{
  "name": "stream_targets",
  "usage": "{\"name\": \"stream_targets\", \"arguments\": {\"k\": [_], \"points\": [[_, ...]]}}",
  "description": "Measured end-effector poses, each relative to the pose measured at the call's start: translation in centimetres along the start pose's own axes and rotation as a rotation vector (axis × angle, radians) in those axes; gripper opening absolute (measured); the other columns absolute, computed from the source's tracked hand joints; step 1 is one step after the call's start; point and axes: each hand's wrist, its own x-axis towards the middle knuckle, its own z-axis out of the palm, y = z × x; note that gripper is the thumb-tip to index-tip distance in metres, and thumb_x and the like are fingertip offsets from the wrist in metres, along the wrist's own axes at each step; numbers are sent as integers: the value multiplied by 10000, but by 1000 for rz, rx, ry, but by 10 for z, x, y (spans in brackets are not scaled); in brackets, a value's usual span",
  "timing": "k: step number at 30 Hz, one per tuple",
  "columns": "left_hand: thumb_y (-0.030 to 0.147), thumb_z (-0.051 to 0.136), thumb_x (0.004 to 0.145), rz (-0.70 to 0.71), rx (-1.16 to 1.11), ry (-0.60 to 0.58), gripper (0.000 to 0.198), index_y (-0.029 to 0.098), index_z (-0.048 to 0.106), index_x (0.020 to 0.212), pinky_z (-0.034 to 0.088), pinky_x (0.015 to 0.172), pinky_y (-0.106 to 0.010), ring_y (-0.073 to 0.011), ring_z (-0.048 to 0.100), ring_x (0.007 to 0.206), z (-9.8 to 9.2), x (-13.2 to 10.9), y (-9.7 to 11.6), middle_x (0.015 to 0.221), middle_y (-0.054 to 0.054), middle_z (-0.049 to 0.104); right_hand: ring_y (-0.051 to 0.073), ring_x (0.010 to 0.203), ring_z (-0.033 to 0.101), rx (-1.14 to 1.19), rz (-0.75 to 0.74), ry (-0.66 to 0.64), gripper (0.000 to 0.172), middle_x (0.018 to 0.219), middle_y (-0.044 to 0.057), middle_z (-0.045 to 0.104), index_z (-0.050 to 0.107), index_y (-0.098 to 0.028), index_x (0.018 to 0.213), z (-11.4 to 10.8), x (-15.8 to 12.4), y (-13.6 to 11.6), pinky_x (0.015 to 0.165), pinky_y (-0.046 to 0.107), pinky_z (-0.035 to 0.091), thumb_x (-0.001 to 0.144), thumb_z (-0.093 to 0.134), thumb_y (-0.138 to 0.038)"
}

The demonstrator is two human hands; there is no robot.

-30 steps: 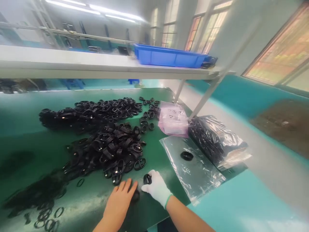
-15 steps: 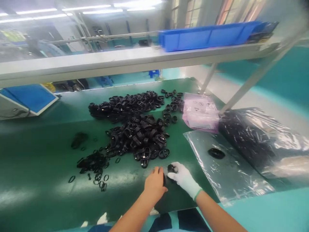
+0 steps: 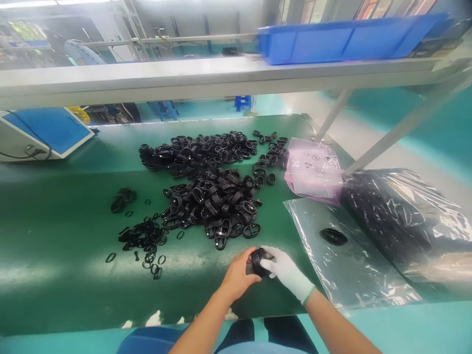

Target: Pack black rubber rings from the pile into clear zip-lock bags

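Between my two hands, near the table's front edge, is a coiled black cable [image 3: 258,261], or several stacked together; I cannot tell which. My bare left hand [image 3: 238,276] curls its fingers and thumb round the left side. From the right, my white-gloved right hand [image 3: 285,272] grips the same coil. Just beyond lies a large heap of coiled black cables [image 3: 217,196], some with small metal plugs showing. A second heap of coils [image 3: 199,150] spreads behind it. Small black bands [image 3: 143,236] lie loose in a pile to the left.
On the right, a clear plastic bag [image 3: 354,270] lies flat with one dark coil [image 3: 334,236]. Beyond are pink printed bags [image 3: 313,169] and a bulging clear bag of black items [image 3: 391,211]. A shelf [image 3: 165,83] with blue bins [image 3: 332,42] crosses above. A blue-topped box [image 3: 55,130] stands left.
My hands have come together, and the black coils that were apart in each hand now meet between them. The view has shifted slightly.
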Motion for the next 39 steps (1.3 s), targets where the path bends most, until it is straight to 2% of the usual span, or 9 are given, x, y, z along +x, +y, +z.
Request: {"name": "stream_targets", "arguments": {"k": [7,12,14,18,21,24,27,31,39], "points": [[302,682,592,74,117,19,697,282,420,1237,385,892,-321,-201,507,1001,-8,-2,3,1224,-31,492,246,1020,509,-284,-76,182,587,1118,132,518,475,-119,1189,12,1,1,909,350,379,639,572,-297],[327,441,806,-113,565,397,282,195,538,1035,394,789,-336,-208,521,920,-47,18,9,1004,-70,542,259,1035,508,-382,-15,168,592,1153,130,509,456,-134,1214,16,1,-1,907,353,363,661,538,-328],[247,438,801,-130,748,393,218,154,562,955,378,781,-360,-229,514,905,-63,28,10,931,-93,541,268,1048,501,-415,-15,168,588,1149,135,510,453,-132,1218,16,-1,-4,900,361,361,669,521,-331],[126,395,794,36,821,270,225,216,583,880,359,778,-325,-193,495,886,-78,21,5,888,-53,536,268,1047,502,-412,-20,162,592,1148,147,503,439,-114,1228,17,-3,-6,893,358,359,680,507,-324],[85,370,784,227,851,83,278,244,585,859,360,752,-298,-176,488,861,-73,0,-4,875,-37,527,260,1037,508,-409,-14,166,590,1147,138,502,443,-124,1225,17,-2,-6,894,349,360,678,522,-332],[43,373,745,240,824,-62,328,251,584,883,368,753,-283,-166,495,865,-63,-14,-9,909,-25,530,254,1058,492,-423,-8,176,584,1149,127,503,447,-139,1222,17,-2,-5,905,341,353,679,531,-336],[138,450,739,93,712,-2,401,277,487,1113,395,767,-291,-185,494,940,-49,-17,-7,1066,-25,500,251,1075,480,-440,4,165,589,1160,123,495,429,-140,1239,16,-4,-7,918,343,345,695,514,-347],[288,690,548,-103,682,44,807,169,354,1271,382,868,-388,-294,441,1056,-27,-12,-4,1174,-113,450,254,1098,464,-471,12,164,595,1188,132,477,415,-115,1250,16,-5,-9,934,343,337,703,500,-332],[245,709,546,-31,184,58,838,298,320,1287,319,960,-335,-225,400,1108,-10,-14,-17,1206,-27,449,230,1088,463,-422,-72,168,570,1186,132,485,432,-89,1225,14,-5,-6,961,316,321,706,506,-312]]}}
